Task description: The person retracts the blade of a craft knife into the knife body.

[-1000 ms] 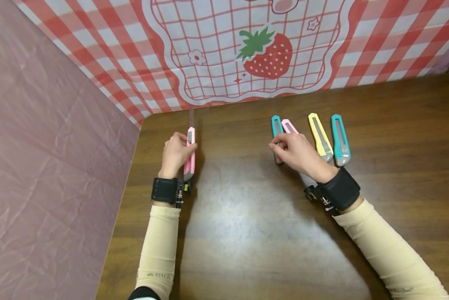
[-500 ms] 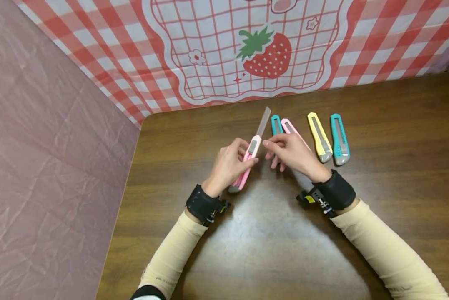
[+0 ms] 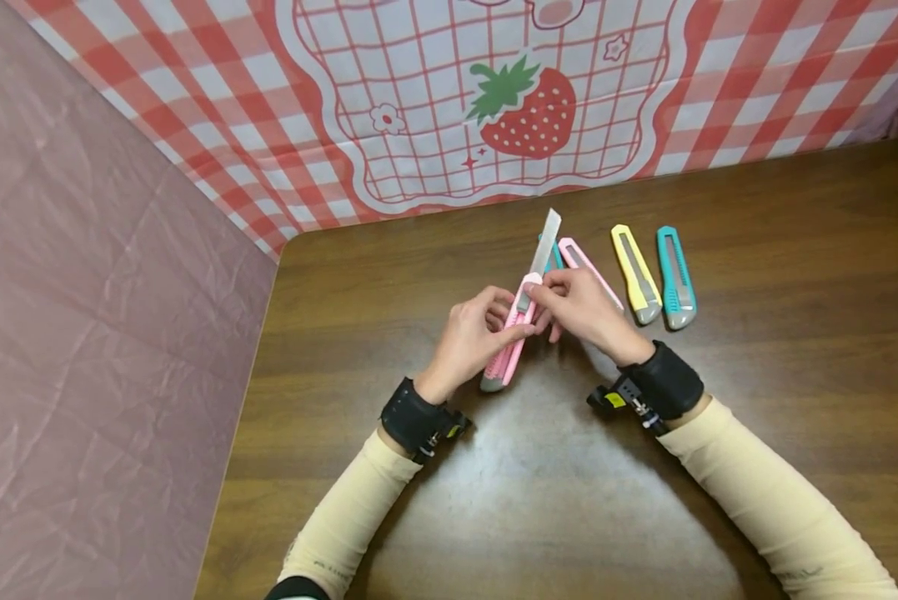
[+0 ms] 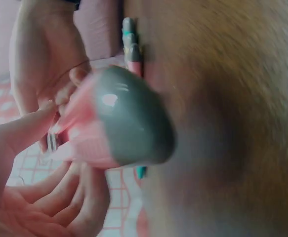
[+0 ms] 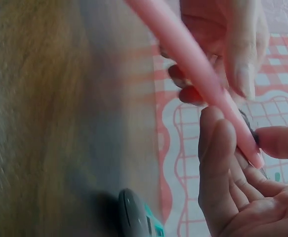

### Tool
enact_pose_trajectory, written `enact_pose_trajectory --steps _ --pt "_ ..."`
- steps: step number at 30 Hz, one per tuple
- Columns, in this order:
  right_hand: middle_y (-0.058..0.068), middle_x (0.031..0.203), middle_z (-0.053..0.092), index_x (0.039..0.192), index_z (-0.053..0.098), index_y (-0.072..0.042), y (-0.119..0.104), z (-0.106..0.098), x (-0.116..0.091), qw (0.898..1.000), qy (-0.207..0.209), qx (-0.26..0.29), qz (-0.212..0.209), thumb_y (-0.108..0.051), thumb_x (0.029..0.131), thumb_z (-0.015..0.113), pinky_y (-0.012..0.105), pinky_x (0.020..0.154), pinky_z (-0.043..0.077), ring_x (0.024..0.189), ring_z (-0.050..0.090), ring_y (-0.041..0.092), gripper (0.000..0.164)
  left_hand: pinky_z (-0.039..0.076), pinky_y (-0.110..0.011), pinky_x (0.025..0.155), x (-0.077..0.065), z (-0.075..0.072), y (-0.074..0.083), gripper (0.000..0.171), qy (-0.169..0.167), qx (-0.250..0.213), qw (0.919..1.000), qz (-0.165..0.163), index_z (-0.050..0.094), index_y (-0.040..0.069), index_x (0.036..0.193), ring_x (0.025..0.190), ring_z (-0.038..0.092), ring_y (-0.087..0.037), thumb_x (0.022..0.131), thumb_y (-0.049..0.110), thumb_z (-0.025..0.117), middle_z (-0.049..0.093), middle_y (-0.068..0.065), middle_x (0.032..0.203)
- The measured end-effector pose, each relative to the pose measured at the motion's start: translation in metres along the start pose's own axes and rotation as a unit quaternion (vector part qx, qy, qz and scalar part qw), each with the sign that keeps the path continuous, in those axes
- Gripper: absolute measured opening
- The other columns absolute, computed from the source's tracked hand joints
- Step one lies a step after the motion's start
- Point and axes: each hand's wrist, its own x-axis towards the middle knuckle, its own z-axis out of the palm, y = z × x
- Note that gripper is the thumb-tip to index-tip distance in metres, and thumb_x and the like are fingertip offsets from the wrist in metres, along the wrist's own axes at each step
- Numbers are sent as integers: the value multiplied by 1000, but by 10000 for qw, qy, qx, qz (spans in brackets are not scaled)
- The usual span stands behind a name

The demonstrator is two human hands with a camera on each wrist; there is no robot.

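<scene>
A pink utility knife point(image 3: 505, 354) with a grey end cap and its blade point(image 3: 546, 242) extended is held up between both hands. My left hand point(image 3: 469, 337) grips its body from the left, thumb on one side and fingers on the other. At the blade end, my right hand point(image 3: 587, 310) pinches the knife, its thumb on the grey slider point(image 3: 524, 302). The left wrist view shows the grey end cap point(image 4: 136, 118) close up. In the right wrist view the pink handle point(image 5: 193, 64) slants across, with right thumb and fingers around its front end.
Behind the right hand lie a teal utility knife point(image 3: 556, 260), partly hidden, and a second pink one point(image 3: 579, 258). Further right are a yellow knife point(image 3: 636, 275) and another teal one point(image 3: 675, 279). A checkered strawberry cloth point(image 3: 418, 100) hangs behind the wooden table point(image 3: 449, 500).
My left hand has carried the pink utility knife rightward from the table's left side and tilted it. My right hand, earlier apart from it, now pinches it by the slider.
</scene>
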Motion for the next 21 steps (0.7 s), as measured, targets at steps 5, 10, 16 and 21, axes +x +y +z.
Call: enact_pose_trajectory --steps 5,10,16,21 --pt "25 70 64 87 56 10 -10 -10 -5 9988 405 262 1 -16 95 48 37 49 56 51 64 22 28 53 -16 57 3 3 -14 24 -1023 -950 9888 -523 66 8 95 68 62 -4 81 27 70 71 -8 84" --pt "6 70 65 96 53 10 6 -19 2 9948 697 746 7 -22 97 46 38 57 59 57 67 16 33 60 -32 66 4 5 -22 21 -1893 -2033 9562 -922 64 -1 99 75 70 -18 88 16 62 70 -21 92" --pt "-3 67 61 99 55 5 12 -24 5 9922 986 747 124 -28 95 48 38 58 59 58 65 14 33 60 -36 73 4 6 -24 20 -2278 -2556 9335 -1068 63 -5 104 81 70 -25 88 8 60 69 -23 97" --pt "0 68 62 96 57 3 8 -24 5 9931 1011 588 26 -28 95 51 38 56 58 59 65 20 32 60 -36 72 4 11 -24 19 -2088 -2499 9389 -1115 66 -5 99 75 69 -19 83 5 65 69 -22 93"
